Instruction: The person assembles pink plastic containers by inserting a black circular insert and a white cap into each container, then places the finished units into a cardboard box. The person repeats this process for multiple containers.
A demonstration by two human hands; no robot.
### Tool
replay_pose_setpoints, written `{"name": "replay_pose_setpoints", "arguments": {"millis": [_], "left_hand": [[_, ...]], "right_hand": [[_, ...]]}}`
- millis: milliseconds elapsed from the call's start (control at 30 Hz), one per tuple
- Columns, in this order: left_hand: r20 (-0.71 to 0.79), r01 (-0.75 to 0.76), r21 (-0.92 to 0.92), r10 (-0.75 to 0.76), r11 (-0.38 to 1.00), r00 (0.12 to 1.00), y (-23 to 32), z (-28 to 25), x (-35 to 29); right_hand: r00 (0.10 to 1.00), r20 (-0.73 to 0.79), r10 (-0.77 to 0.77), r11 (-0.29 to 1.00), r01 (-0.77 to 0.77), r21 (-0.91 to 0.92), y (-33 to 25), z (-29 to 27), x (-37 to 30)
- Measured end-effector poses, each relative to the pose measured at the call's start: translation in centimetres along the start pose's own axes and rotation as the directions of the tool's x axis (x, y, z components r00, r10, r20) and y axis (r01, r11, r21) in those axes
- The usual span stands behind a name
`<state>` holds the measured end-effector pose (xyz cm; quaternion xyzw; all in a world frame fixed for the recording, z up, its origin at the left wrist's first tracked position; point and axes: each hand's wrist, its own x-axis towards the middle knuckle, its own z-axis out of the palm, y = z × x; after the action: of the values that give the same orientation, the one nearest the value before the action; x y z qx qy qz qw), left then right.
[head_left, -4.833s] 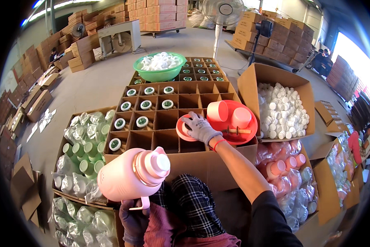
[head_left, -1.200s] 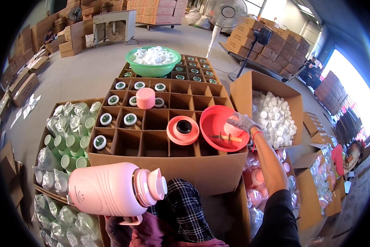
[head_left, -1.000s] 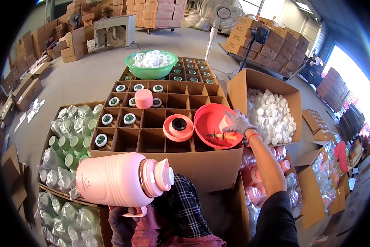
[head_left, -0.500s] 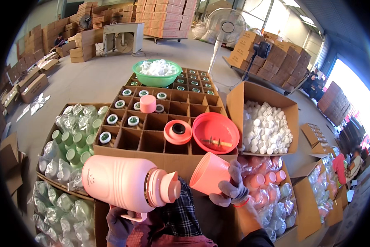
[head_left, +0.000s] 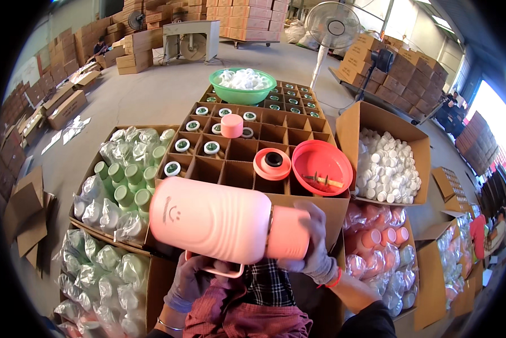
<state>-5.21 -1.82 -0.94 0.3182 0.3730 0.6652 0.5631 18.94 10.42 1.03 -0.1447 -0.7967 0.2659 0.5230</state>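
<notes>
Gloved in grey, my left hand point(head_left: 190, 281) is closed round the handle of a pink thermos jug point(head_left: 210, 219), which lies tilted on its side in the air. A pink cup lid point(head_left: 288, 234) covers the jug's spout end, and my gloved right hand point(head_left: 316, 242) grips it from the right. Beyond the jug, a pink lid with a black centre point(head_left: 273, 163) and a bright pink bowl point(head_left: 320, 158) rest on a divided carton point(head_left: 334, 219). The bowl holds a thin tool with a wooden handle point(head_left: 331, 182). Farther back a pink round cap point(head_left: 231, 125) sits on bottle tops.
A green basin point(head_left: 241, 96) of white rings stands at the carton's far end. White caps fill a box point(head_left: 385, 169) on the right. Bagged green cups point(head_left: 126, 180) lie left, bagged pink ones point(head_left: 377, 239) right. A white fan point(head_left: 333, 25) stands behind.
My right hand has brought the cup lid leftward onto the jug's spout end, hiding the spout. The jug has shifted right and upward in the view, and the view itself has swung left.
</notes>
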Motion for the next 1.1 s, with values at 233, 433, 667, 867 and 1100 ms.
{"name": "replay_pose_setpoints", "arguments": {"millis": [233, 433, 667, 867, 1100], "left_hand": [[0.598, -0.49, 0.799, 0.37, -0.35, 0.711, -3.8, -10.2, -0.5], [0.359, -0.343, 0.931, 0.495, -0.126, 0.792, -2.7, -11.6, -0.4], [0.461, -0.39, 0.886, 0.405, -0.25, 0.789, -0.6, -13.8, -1.0], [0.236, -0.32, 0.88, 0.26, 0.352, 0.936, 0.2, -6.6, -2.0], [0.656, -0.655, 0.755, 0.02, -0.034, 0.755, -0.8, -4.3, -1.7]], "right_hand": [[0.792, 0.283, 0.541, 0.667, -0.609, 0.428, 0.9, -0.2, 2.5], [0.651, 0.387, 0.653, 0.427, -0.739, 0.521, 2.7, 1.9, 1.0], [0.524, 0.277, 0.806, 0.165, -0.647, 0.744, -0.6, 4.2, -4.0], [0.602, 0.254, 0.757, 0.181, -0.567, 0.804, 2.8, 3.4, -3.4], [0.812, 0.109, 0.574, 0.543, -0.477, 0.691, 6.1, 5.2, -1.3]]}}
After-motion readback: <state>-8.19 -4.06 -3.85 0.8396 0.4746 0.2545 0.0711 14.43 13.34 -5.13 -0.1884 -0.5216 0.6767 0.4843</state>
